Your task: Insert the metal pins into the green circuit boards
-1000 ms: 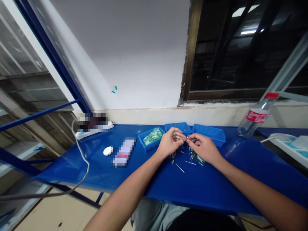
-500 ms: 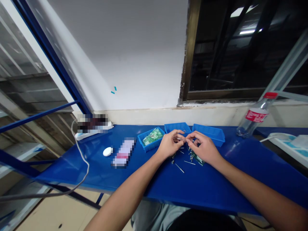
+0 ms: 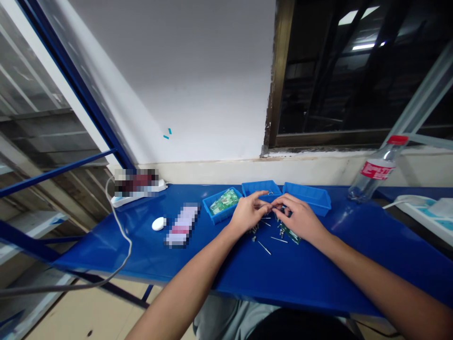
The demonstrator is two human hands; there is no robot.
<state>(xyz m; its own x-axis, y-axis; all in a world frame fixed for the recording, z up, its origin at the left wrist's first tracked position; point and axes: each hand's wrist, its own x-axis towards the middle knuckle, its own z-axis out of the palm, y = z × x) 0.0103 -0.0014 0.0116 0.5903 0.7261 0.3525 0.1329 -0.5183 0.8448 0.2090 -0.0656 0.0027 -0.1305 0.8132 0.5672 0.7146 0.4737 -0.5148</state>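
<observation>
Over the blue table my left hand (image 3: 248,212) and my right hand (image 3: 297,216) meet fingertip to fingertip. My left thumb and fingers pinch a thin metal rod, mostly covered by the fingers now. The right fingertips are closed at its end; whatever small part lies in them is hidden. Beneath the hands several thin metal rods (image 3: 279,240) and small metal parts (image 3: 254,231) lie scattered. A green circuit board (image 3: 293,237) pokes out from below my right hand.
Behind the hands stand a blue bin (image 3: 217,217) of green boards, a second blue bin (image 3: 260,185) and a third blue bin (image 3: 311,192). A plastic bottle (image 3: 375,171) is at right. A white round object (image 3: 158,224) and a blurred-out flat item (image 3: 183,225) lie left.
My right fingers have shifted slightly left over the left fingertips, and the rod seen between them before is now mostly covered. The loose parts on the table have not moved.
</observation>
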